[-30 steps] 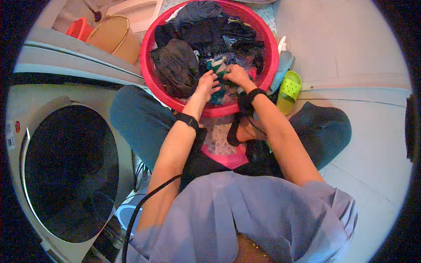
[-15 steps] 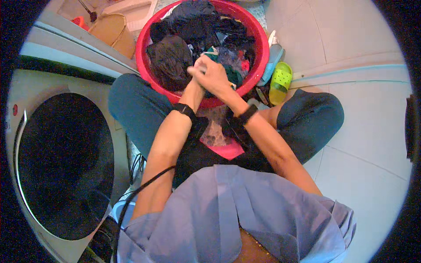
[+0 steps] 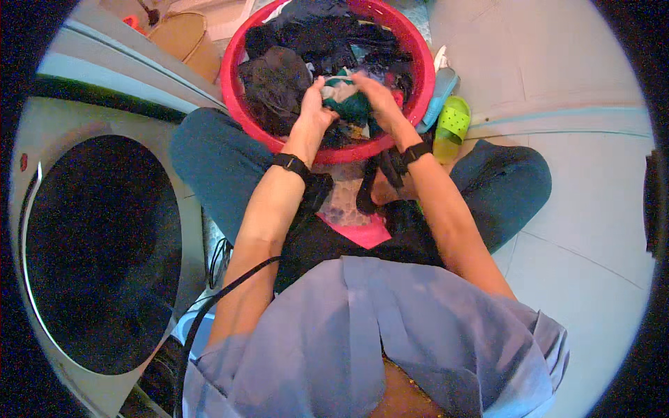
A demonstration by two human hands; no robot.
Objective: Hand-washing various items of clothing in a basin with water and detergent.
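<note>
A green garment with a whitish part (image 3: 346, 102) is bunched between my hands over the red tub (image 3: 233, 97). My left hand (image 3: 315, 109) grips its left side, thumb up and fingers partly under the cloth. At its right side, my right hand (image 3: 380, 99) has its fingertips on the upper edge; some of those fingers are hidden. Wet dark clothes (image 3: 306, 35) fill the tub around it, with a brownish-black bundle (image 3: 274, 87) at the left.
A front-loading washing machine (image 3: 101, 254) with a dark round door stands at my left. Green clogs (image 3: 453, 125) and a light-blue slipper (image 3: 437, 97) lie right of the tub. A tan bucket (image 3: 180, 42) is at the far left. A black cable (image 3: 233, 292) crosses my left arm.
My hands were close together, the right one over the left. They have moved apart to either side of the green garment, which now shows more fully between them.
</note>
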